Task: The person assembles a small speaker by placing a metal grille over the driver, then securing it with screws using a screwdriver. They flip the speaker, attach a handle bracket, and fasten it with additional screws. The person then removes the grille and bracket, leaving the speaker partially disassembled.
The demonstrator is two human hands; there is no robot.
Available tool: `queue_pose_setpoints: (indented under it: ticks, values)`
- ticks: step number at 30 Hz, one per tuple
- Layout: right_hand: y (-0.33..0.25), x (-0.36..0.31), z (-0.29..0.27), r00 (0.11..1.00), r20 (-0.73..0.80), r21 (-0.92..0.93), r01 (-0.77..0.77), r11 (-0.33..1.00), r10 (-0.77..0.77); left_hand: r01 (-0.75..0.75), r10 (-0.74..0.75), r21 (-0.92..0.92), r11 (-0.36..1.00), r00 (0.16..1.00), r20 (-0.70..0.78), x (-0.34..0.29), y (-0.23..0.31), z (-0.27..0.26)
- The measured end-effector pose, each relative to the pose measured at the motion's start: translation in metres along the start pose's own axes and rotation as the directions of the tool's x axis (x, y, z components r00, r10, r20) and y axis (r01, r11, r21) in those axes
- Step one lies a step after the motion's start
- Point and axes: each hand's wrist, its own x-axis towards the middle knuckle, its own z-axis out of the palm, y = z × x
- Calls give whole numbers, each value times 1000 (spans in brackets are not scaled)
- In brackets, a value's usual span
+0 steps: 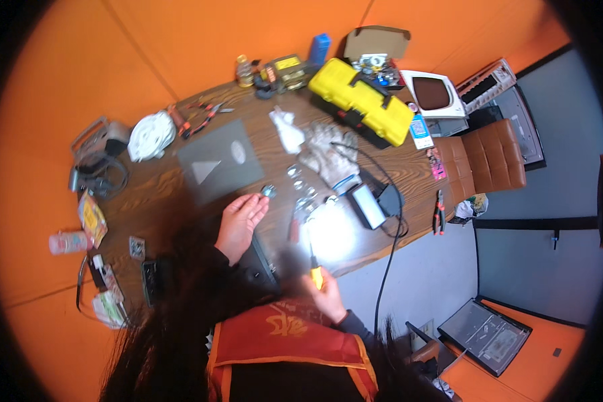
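**Clutter round my table (415, 177)**

Far side from me: yellow toolbox (362, 100), open cardboard box (377, 41) of small parts just behind it. Blue box (320, 48) and small bottle (245, 72) to its left. My right: white-framed screen (432, 92), brown chair (496, 154). My left: white bundle (152, 136). Orange wall (80, 74) beyond.

Toolbox (365, 100): stood on the far right of the table (412, 175).
Carton (378, 43): stood beyond the toolbox, loose parts (380, 71) in it.
Bottle (244, 74): stood at the far edge, left of the toolbox.
Mat (229, 175): lay left of the toolbox.
Chair (492, 155): stood right of the table.
Small part (268, 191): sat in the left hand (242, 218), by the mat's near right corner.
Screwdriver (316, 276): sat in the right hand (329, 298), near and right of the mat.
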Motion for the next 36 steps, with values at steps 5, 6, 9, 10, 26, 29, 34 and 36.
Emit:
queue_pose_setpoints:
  ticks: [5, 6, 9, 10, 26, 29, 34, 36]
  values:
    - [0, 24, -58, 986, 165, -131, -12, 991, 34, 79, -37, -144, 986, 961, 273, 84, -1, 100]
    - [-1, 25, -70, 972, 214, -114, -73, 991, 96, 68, -24, -132, 989, 950, 310, 99, -4, 125]
    - [-4, 31, -98, 958, 241, -148, -125, 981, 159, -34, 8, 49, 998, 896, 445, 140, 3, 203]
    - [-3, 33, -105, 953, 246, -152, -141, 978, 175, 154, -79, -183, 971, 929, 361, 157, 10, 235]
    - [12, 39, -105, 943, 184, -84, 295, 952, -276, -512, 552, 527, 679, 828, 93, -21, 4, 113]
    - [16, 40, -97, 919, 385, -26, 101, 995, -83, -436, 700, 776, 455, 714, -9, -74, -9, 28]
    - [-1, 40, -43, 933, 340, -124, 171, 977, -120, -185, 703, 869, 459, 674, -228, -150, -19, -90]
    - [-15, 31, -9, 934, 271, -145, 278, 950, -232, -146, 689, 853, 501, 663, -292, -172, -20, -124]
